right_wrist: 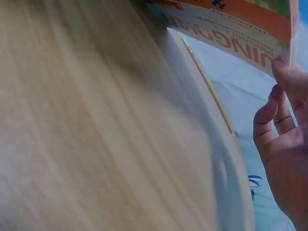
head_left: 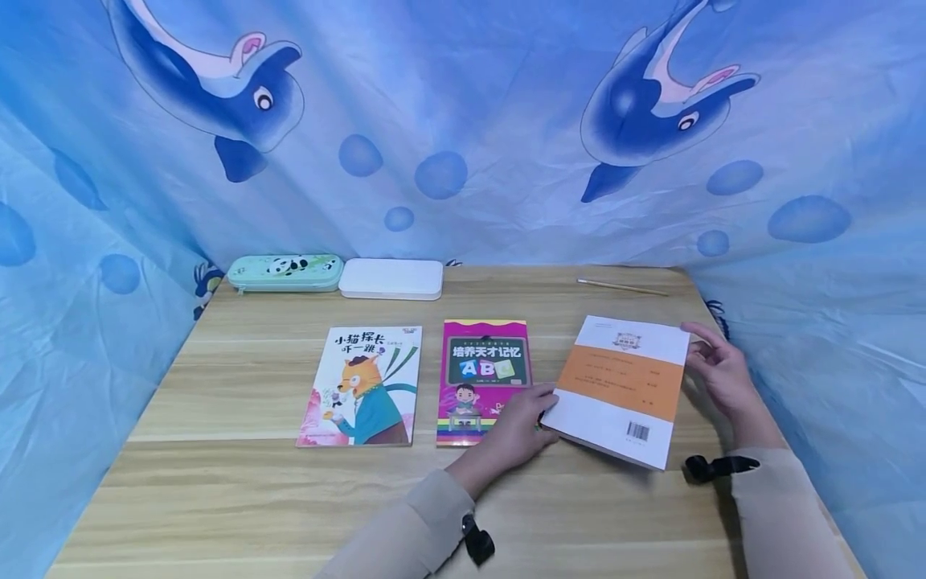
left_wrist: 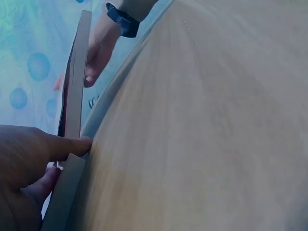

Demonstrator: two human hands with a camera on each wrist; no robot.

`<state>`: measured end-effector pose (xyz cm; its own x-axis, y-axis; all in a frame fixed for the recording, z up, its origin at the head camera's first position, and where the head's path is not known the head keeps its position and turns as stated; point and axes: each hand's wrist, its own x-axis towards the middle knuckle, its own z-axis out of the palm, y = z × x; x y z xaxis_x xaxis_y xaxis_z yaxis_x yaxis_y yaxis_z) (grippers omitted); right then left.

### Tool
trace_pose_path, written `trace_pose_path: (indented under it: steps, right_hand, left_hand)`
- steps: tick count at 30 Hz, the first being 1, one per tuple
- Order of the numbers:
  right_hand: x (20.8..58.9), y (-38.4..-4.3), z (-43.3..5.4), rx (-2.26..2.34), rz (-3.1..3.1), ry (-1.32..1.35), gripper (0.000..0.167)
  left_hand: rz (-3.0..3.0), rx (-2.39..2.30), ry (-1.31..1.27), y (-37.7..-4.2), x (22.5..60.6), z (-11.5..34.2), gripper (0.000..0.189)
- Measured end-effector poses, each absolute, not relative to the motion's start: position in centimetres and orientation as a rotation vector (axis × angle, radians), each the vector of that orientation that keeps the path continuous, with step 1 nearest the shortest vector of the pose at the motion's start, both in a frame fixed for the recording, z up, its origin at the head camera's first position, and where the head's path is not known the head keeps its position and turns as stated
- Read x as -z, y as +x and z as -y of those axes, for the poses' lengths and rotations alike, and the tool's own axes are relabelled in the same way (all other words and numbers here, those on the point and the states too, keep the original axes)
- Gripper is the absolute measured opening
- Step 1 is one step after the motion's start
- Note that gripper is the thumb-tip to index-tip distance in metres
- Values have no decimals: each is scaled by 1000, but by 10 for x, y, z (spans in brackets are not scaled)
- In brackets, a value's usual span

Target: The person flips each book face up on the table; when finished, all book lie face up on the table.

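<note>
A white book with an orange band (head_left: 620, 378) is held slightly tilted above the right side of the table, its barcode side facing up. My left hand (head_left: 517, 426) grips its left edge. At the upper right corner my right hand (head_left: 723, 378) pinches it; in the right wrist view the thumb (right_wrist: 286, 77) lies against the edge and the underside shows orange print. Beside my left hand lies a pink ABC book (head_left: 452, 402), partly covered by that hand. Further left, a book with a cartoon fox-like animal (head_left: 372, 402) lies flat.
Along the back edge of the wooden table (head_left: 217, 482) are a mint panda pencil case (head_left: 285, 274) and a white flat case (head_left: 391, 279). A thin pencil-like stick (head_left: 622, 287) lies at the back right. A blue dolphin-print curtain (head_left: 492, 96) surrounds the table.
</note>
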<state>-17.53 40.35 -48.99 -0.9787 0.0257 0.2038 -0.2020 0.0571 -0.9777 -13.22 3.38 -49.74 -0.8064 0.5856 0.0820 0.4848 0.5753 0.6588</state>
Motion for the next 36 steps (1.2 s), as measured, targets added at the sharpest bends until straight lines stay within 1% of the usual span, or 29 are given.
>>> trace_pose_path:
  steps: [3,6,9,14,18,23,27,29,33,36]
  right_hand:
    - [487,-175,-406,-1976,2205,234,54]
    - [484,-175,-410,-1957,2218,313,55]
    - [481,-176,-411,-2023,2152,400,53]
    - [469,-181,-407,-2074,1984,503,42]
    - [456,-185,-399,-2146,1868,526,37]
    - [443,-190,-386,-2351,1668,517,35]
    - [435,-194,-377,-2361,1678,410,37]
    - [431,-197,-373,-2285,1778,309,37]
    - [427,-206,-365,-2106,2011,155,33]
    - [429,-212,-359,-1962,2243,77,35]
  left_hand:
    - [-2688,-994,961,-130,497,-33,53]
    - [-2704,-983,1000,-128,497,-31,48]
    - [-2737,-993,1063,-126,498,-28,47]
    - [-2820,-1049,1207,-124,493,-25,46]
    - [-2826,-1184,1227,-122,483,-25,48]
    - [-2790,-1260,1222,-119,474,-26,47]
    - [-2635,-1397,1111,-114,473,-25,46]
    - [-2493,-1505,995,-112,472,-26,47]
    - [-2258,-1679,755,-108,470,-29,57]
    - [-2114,-1813,566,-107,474,-30,62]
